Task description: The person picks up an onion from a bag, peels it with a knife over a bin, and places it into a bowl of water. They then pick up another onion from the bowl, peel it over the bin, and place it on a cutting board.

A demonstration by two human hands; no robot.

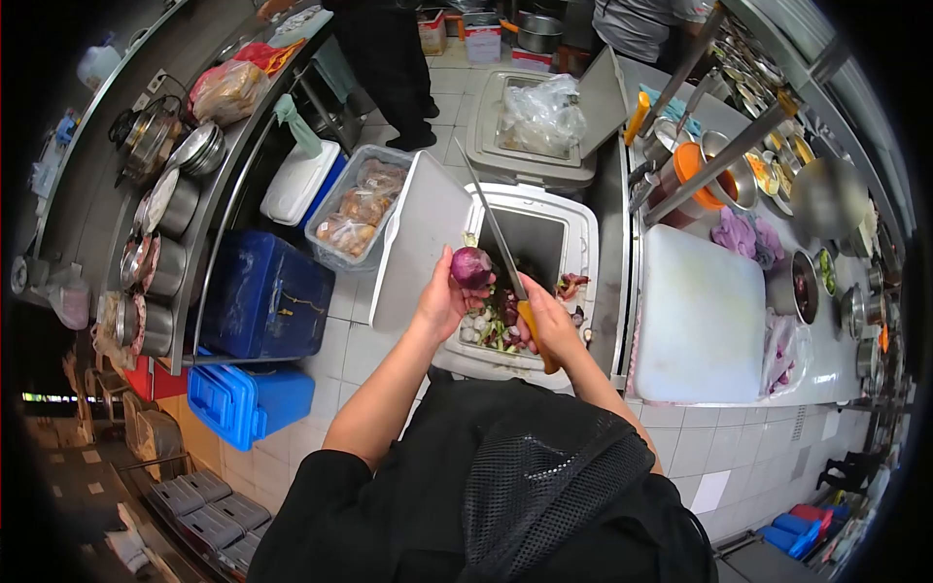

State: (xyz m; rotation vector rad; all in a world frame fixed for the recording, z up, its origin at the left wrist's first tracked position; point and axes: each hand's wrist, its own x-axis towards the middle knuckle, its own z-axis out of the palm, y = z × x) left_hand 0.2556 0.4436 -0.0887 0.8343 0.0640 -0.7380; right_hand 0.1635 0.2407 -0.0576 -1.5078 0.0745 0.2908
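My left hand (442, 299) is closed around a red onion (471, 267), purple and glossy, above an open bin. In my right hand (552, 325) is a kitchen knife (494, 219) with a yellow-orange handle; its long blade points away from me and passes just right of the onion. Under both hands stands the white bin (580, 233), its lid (420, 228) swung out to the left. Inside it lie vegetable scraps (494, 330), with green stalks, pale pieces and dark red skins. A few skins (571, 284) rest on the right side of its rim.
To the right, a white cutting board (700, 316) lies on the steel counter, beside a pot (792, 287) and purple bags. Another bin (530, 160) with a plastic bag stands ahead. A tub of bagged food (358, 209) and blue containers (267, 296) sit left. Two people stand beyond.
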